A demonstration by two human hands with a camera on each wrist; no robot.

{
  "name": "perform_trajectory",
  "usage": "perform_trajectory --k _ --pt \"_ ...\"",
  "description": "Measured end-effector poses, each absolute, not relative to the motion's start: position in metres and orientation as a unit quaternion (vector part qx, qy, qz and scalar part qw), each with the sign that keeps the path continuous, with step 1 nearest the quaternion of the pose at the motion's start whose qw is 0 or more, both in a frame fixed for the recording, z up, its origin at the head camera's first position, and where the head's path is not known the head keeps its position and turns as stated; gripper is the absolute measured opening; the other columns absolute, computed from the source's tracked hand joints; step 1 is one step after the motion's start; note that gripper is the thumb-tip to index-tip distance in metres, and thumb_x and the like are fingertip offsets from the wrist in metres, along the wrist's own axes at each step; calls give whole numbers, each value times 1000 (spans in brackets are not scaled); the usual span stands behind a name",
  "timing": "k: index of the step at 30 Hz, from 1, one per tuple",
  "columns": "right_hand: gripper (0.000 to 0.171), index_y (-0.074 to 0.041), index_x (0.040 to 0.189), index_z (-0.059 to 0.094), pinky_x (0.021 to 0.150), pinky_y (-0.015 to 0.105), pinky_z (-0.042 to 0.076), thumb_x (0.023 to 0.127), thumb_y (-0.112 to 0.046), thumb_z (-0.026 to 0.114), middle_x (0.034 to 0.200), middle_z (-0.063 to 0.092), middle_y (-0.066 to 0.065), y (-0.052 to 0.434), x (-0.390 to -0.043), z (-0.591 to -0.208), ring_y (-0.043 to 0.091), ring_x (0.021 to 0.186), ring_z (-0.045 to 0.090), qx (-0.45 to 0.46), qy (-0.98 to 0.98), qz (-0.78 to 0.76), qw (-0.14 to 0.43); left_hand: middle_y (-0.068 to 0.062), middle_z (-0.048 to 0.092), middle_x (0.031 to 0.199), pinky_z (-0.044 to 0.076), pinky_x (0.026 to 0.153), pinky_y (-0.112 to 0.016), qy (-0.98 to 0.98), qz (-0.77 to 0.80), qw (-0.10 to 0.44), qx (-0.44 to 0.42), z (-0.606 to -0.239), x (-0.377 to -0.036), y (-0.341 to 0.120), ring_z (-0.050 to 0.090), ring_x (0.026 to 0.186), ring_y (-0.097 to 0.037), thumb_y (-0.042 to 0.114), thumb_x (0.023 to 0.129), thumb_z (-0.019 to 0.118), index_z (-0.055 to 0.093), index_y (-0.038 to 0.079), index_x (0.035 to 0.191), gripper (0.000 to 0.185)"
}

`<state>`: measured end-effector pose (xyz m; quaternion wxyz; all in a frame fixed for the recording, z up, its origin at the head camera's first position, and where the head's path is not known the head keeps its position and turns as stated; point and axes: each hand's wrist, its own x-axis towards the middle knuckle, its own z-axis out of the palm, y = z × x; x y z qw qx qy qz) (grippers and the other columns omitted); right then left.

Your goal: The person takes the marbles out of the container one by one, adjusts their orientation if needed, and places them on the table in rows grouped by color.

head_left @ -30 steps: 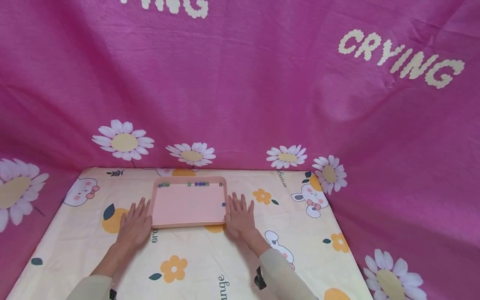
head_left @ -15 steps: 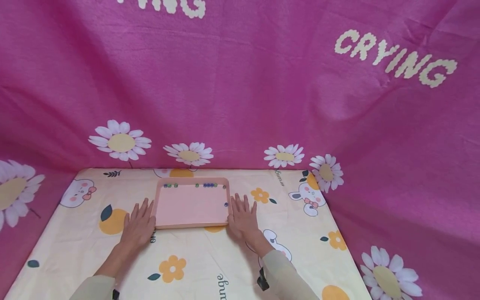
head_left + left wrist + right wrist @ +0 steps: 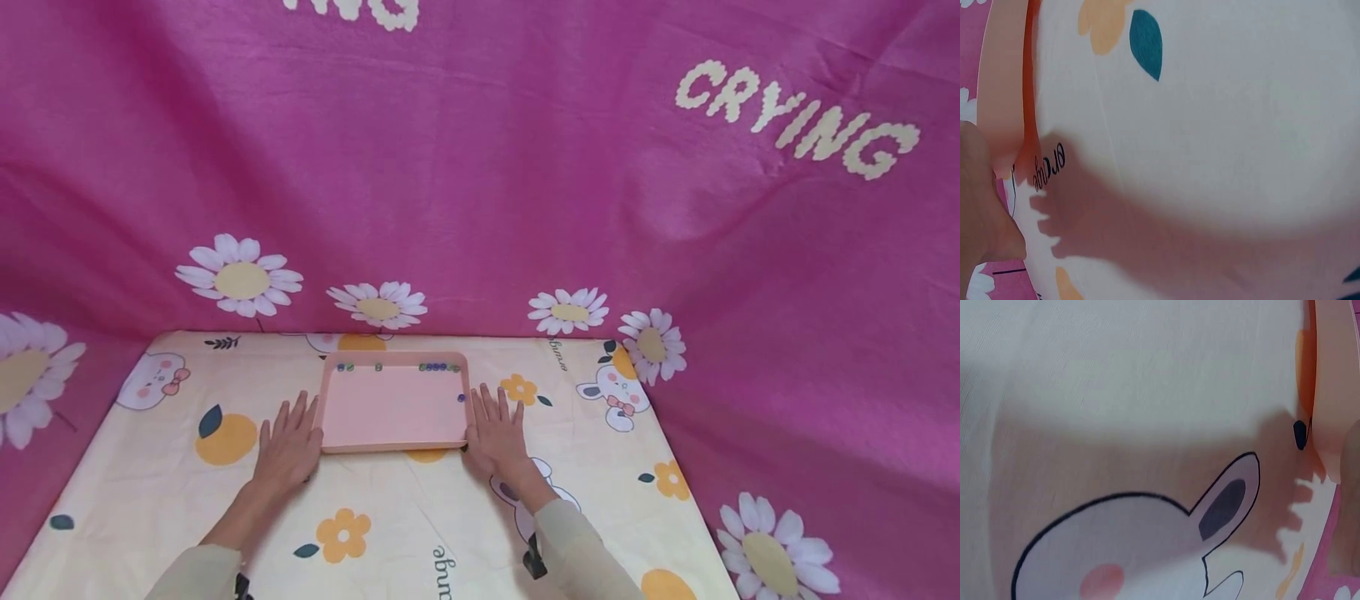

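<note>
Only tiny, indistinct beads point(image 3: 438, 367) show along the pink tray's point(image 3: 393, 446) far rim.

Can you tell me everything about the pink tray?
The pink tray is a shallow rectangle with rounded corners and a low raised rim, plastic by its look. It lies flat on the cloth. Small colored beads line its far edge. The left hand and right hand lie flat at its sides.
</note>
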<state>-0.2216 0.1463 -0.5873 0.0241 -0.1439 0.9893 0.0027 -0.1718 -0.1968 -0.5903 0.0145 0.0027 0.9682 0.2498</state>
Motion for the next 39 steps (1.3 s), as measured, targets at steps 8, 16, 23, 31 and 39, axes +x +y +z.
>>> perform_trajectory --k 8,16,23,31,39 --pt "61 -12 160 21 115 66 7 104 -35 25 166 14 8 160 -223 -591 38 150 9 -141 989 -35 28 -26 10 162 -3 112 -70 969 246 13 8 -591 -174 -186 4 146 -50 24 105 30 23 -4 155 58" --pt "61 -11 160 21 116 65 1 105 -35 27 166 13 8 172 -223 -591 38 151 5 -137 989 -48 31 -23 8 164 -7 111 -71 974 228 11 3 -591 -174 -172 1 148 -47 27 105 33 22 -1 157 60" --pt "60 -11 160 22 115 66 5 104 -34 27 166 15 9 185 -221 -591 38 151 6 -143 989 -34 19 -21 8 164 -7 112 -69 976 216 5 4 -595 -175 -162 2 148 -45 28 104 34 23 0 157 61" --pt "61 -11 160 22 115 66 9 105 -36 28 165 17 10 195 -219 -589 38 150 10 -149 988 -21 13 -20 9 165 -8 113 -67 981 192 10 1 -594 -173 -149 2 149 -43 29 104 39 20 1 158 64" --pt "60 -10 159 26 114 67 8 104 -34 31 165 20 11 204 -218 -593 39 150 11 -148 989 -26 8 -19 9 165 -12 112 -66 984 180 6 3 -596 -172 -140 2 149 -42 31 103 41 21 3 158 65"
